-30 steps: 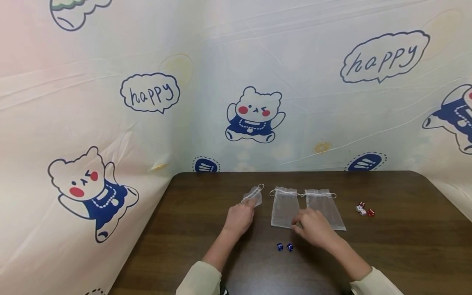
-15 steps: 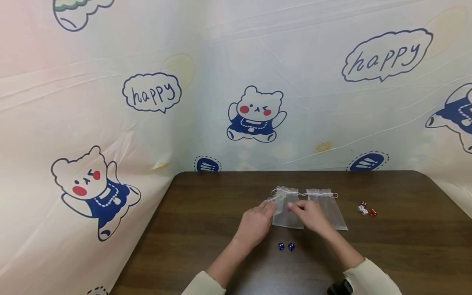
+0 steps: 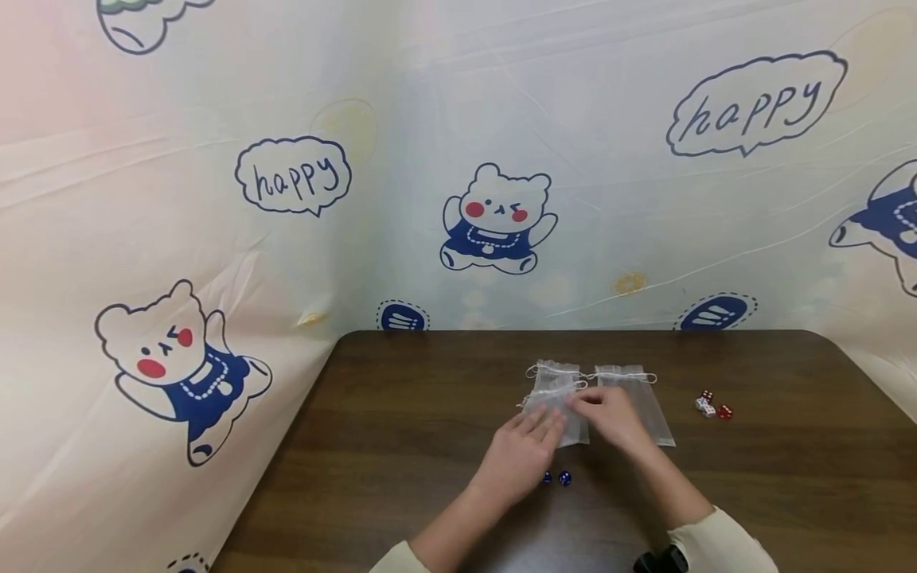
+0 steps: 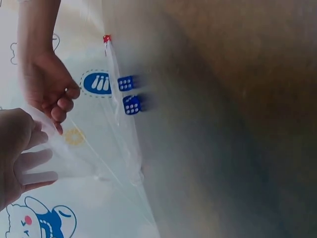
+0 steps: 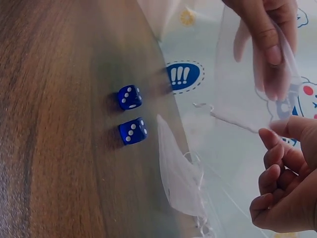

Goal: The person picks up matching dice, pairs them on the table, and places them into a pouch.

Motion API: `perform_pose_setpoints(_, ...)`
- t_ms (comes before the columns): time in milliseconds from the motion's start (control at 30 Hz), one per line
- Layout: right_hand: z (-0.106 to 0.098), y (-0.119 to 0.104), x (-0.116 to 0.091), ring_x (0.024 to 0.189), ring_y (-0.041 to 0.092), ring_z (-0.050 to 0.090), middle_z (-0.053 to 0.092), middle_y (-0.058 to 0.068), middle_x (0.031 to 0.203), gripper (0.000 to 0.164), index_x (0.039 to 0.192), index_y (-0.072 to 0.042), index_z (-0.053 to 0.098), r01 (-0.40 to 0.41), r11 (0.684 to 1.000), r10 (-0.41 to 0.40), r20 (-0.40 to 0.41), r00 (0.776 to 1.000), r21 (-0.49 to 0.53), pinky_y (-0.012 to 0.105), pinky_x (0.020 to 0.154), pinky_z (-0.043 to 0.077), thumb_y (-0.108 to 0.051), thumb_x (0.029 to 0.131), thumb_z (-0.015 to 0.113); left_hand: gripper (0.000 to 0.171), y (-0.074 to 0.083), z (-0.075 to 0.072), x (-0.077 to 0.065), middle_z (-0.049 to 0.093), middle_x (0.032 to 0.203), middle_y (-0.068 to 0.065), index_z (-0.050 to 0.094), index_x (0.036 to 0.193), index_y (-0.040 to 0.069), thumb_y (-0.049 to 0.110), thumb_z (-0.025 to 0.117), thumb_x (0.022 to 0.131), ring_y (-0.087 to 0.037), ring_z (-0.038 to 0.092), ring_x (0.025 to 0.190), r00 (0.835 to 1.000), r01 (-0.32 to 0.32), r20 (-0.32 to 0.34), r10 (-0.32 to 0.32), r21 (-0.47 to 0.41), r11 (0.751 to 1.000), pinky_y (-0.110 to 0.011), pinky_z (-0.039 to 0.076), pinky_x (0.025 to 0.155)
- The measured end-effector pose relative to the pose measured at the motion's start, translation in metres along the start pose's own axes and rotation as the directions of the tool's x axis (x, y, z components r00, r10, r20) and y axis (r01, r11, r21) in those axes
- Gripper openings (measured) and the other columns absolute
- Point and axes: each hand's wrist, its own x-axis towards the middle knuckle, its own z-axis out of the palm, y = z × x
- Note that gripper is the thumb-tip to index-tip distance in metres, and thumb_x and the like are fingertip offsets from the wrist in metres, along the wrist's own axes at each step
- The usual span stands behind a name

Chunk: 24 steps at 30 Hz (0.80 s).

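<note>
You've got the sheer drawstring bag (image 3: 550,403) up over the tabletop (image 3: 358,477); right hand (image 3: 607,414) pinching beside its cord (image 5: 234,122), left hand (image 3: 520,454) clasping lower cloth between thumb and fingers; it looks feather-light, limp, slippery; hold the corded mouth.

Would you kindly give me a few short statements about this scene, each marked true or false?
1. The left hand and right hand hold the same bag. True.
2. Two blue dice lie on the table. True.
3. The blue dice touch each other. False: a gap separates them.
4. In the head view, the white dice lie left of the hands. False: they lie right of them.
5. The right hand holds a die. False: it pinches the bag.
</note>
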Motion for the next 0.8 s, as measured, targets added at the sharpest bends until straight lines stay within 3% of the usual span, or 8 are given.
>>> perform_pose_setpoints(367, -0.003, -0.007, -0.004, 0.084, 0.028, 0.062, 0.068, 0.017, 0.091, 0.018, 0.086, 0.004, 0.071, 0.028, 1.0, -0.029, -0.085, 0.996, -0.014, 0.031, 0.069, 0.047, -0.013, 0.084, 0.067, 0.032, 0.006, 0.0, -0.002, 0.061, 0.117, 0.004, 0.065, 0.116, 0.018, 0.027, 0.062, 0.085, -0.012, 0.056, 0.109, 1.0, 0.006, 0.028, -0.005, -0.028, 1.0, -0.032, 0.05, 0.081)
perform_pose_setpoints(567, -0.005, -0.008, -0.005, 0.073, 0.021, 0.06, 0.069, 0.014, 0.084, 0.016, 0.087, 0.004, 0.071, 0.085, 0.996, -0.086, -0.15, 0.985, -0.018, 0.026, 0.06, 0.045, -0.01, 0.085, 0.067, 0.037, 0.004, -0.001, -0.003, 0.061, 0.119, 0.003, 0.065, 0.118, 0.018, 0.04, 0.056, 0.09, -0.012, 0.055, 0.111, 0.997, -0.001, 0.072, 0.005, -0.047, 0.999, -0.031, 0.049, 0.084)
perform_pose_setpoints(667, -0.006, -0.008, -0.006, 0.061, 0.012, 0.052, 0.067, 0.011, 0.074, 0.011, 0.082, 0.003, 0.071, 0.139, 0.99, -0.139, -0.196, 0.971, -0.017, 0.024, 0.053, 0.041, -0.007, 0.083, 0.067, 0.036, 0.0, -0.003, -0.002, 0.063, 0.115, 0.003, 0.066, 0.114, 0.017, 0.042, 0.056, 0.09, -0.013, 0.057, 0.108, 0.997, 0.022, 0.07, -0.018, -0.061, 0.998, -0.03, 0.049, 0.083)
perform_pose_setpoints(800, -0.006, -0.007, -0.007, 0.054, 0.006, 0.041, 0.057, 0.001, 0.062, 0.01, 0.069, 0.0, 0.068, 0.259, 0.963, -0.268, -0.269, 0.925, -0.072, 0.023, 0.048, 0.035, -0.001, 0.078, 0.071, 0.026, -0.011, -0.004, -0.001, 0.069, 0.099, 0.002, 0.069, 0.102, 0.015, 0.034, 0.062, 0.087, -0.014, 0.064, 0.094, 0.994, 0.102, -0.017, -0.106, -0.143, 0.984, -0.028, 0.051, 0.075)
